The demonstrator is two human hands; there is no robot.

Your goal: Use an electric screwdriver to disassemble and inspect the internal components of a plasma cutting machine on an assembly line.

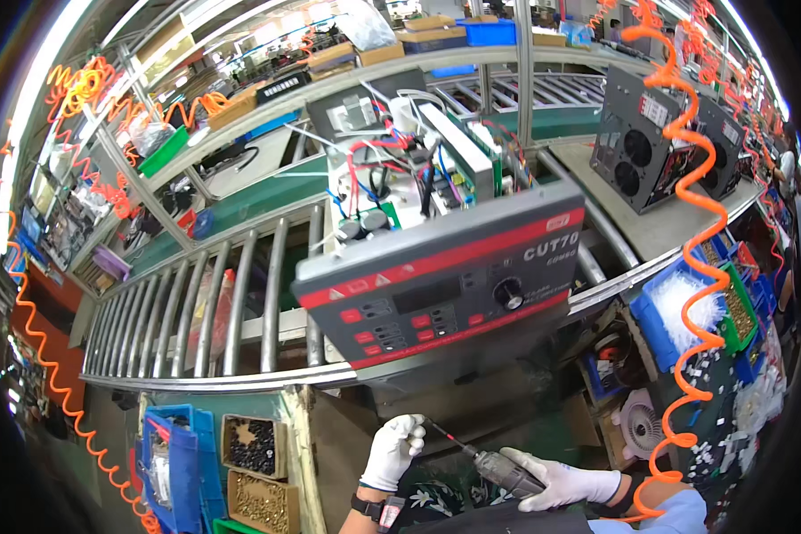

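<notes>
My right hand, in a white glove, is wrapped round the dark body of a power screwdriver. Its long thin bit points up and left toward my left hand. That hand, also gloved in white, has its fingers pinched together close to the bit's tip; whatever they hold is too small to make out. Beyond both hands, an uncased electrical machine stands on the roller conveyor, its grey and red front panel with a knob and buttons facing me. Wires, capacitors and green circuit boards show behind the panel.
Blue bins and boxes of small screws stand at lower left. On the right are a bin of white plastic parts, a white fan and dark machine cases. An orange coiled hose hangs down the right side.
</notes>
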